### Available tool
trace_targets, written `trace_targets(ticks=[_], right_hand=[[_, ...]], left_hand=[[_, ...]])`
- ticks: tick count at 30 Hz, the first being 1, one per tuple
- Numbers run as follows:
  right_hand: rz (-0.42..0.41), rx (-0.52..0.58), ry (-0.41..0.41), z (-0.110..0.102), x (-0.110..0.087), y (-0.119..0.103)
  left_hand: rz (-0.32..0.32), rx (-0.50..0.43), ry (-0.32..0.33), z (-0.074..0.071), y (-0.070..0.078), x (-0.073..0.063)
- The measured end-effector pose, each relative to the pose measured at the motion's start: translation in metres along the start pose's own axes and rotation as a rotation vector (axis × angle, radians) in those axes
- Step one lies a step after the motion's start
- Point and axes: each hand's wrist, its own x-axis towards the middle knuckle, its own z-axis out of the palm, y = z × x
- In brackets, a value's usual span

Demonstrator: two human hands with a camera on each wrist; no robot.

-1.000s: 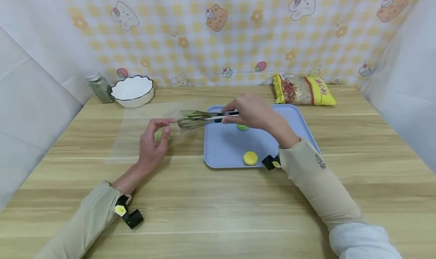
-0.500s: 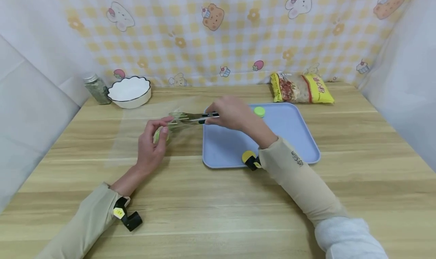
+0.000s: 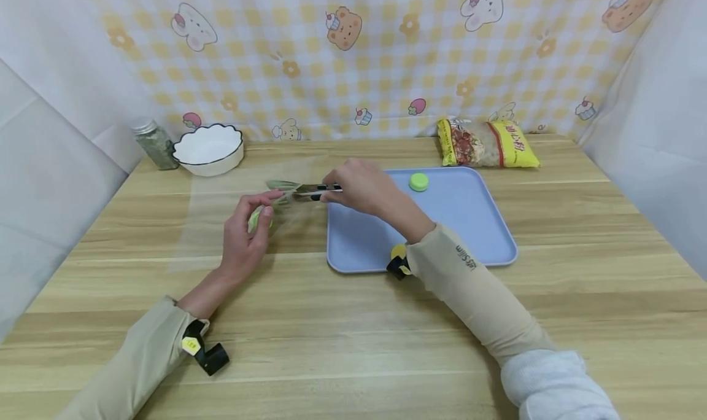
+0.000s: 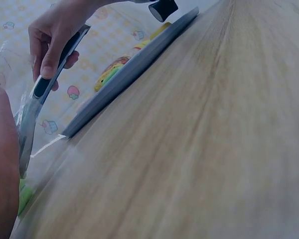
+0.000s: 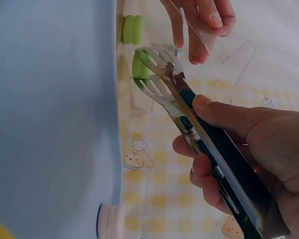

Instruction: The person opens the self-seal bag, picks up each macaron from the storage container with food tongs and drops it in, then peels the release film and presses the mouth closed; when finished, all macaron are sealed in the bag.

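Note:
My left hand (image 3: 245, 233) holds the mouth of a clear plastic bag (image 3: 212, 223), with fingers and thumb curved at its edge. My right hand (image 3: 361, 190) grips metal tongs (image 5: 189, 119) with dark handles, their slotted tips reaching into the bag. A green macaron (image 5: 141, 64) shows between the tips in the right wrist view; whether they still squeeze it I cannot tell. Another green macaron (image 5: 133, 30) lies beyond, near the left fingers. On the blue tray (image 3: 458, 223) sits a green macaron (image 3: 418, 182), and a yellow macaron (image 3: 398, 252) is partly hidden by the right wrist camera.
A white scalloped bowl (image 3: 208, 150) and a glass jar (image 3: 154, 145) of dried green bits stand at the back left. A yellow food packet (image 3: 488, 143) lies behind the tray. A checked curtain (image 3: 353, 70) closes off the back of the wooden table (image 3: 331, 340).
My right hand has moved left with the tongs, carrying a green macaron into the bag, and the tips have spread. The tray's green macaron has come into view. My left hand stays nearly still.

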Motion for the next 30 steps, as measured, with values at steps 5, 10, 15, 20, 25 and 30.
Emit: trace_targets(ticks=[5, 10, 15, 20, 25, 30], right_hand=[[0.013, -0.005, 0.001, 0.004, 0.004, -0.004], [0.001, 0.003, -0.02, 0.01, 0.006, -0.004], [0.014, 0.024, -0.03, 0.012, 0.006, -0.004], [0.007, 0.017, -0.026, 0.013, 0.006, -0.004], [0.002, 0.013, -0.022, 0.013, 0.006, -0.004], [0.018, 0.028, -0.029, 0.007, -0.001, 0.0]], left_hand=[[-0.007, 0.006, -0.005, -0.001, 0.002, 0.001], [0.0, -0.018, -0.018, 0.0, 0.006, 0.002], [0.016, -0.043, -0.029, 0.001, 0.004, 0.004], [0.016, -0.027, -0.029, 0.001, 0.006, 0.004], [0.018, 0.004, -0.027, 0.0, 0.008, 0.004], [0.019, 0.064, 0.022, -0.002, 0.01, 0.004]])
